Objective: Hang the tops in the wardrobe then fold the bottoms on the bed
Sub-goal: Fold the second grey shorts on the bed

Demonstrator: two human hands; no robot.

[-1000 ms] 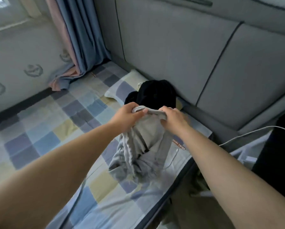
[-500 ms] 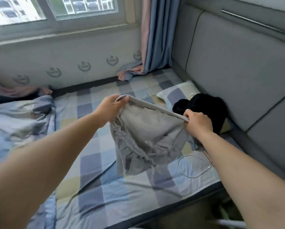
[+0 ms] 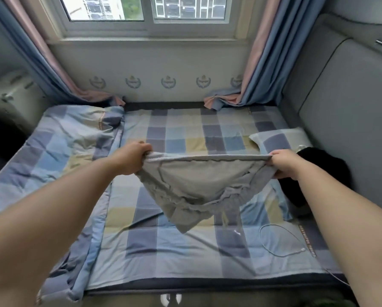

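Note:
Grey shorts (image 3: 196, 187) hang in the air above the middle of the bed (image 3: 174, 247), stretched wide by the waistband. My left hand (image 3: 133, 158) grips the waistband's left end and my right hand (image 3: 284, 161) grips its right end. The legs of the shorts droop crumpled below, clear of the checked sheet. A black garment (image 3: 318, 171) lies bunched on the bed at the right, partly hidden behind my right hand and forearm.
A checked quilt (image 3: 59, 165) lies folded along the bed's left side. A pillow (image 3: 278, 140) sits at the right by the grey padded headboard (image 3: 345, 120). A white cable (image 3: 283, 242) loops on the sheet near the front right. Curtains (image 3: 258, 69) and a window stand behind the bed.
My hands have moved apart, pulling the waistband out straight and wide. My view has swung left, from the headboard corner to the whole bed and window.

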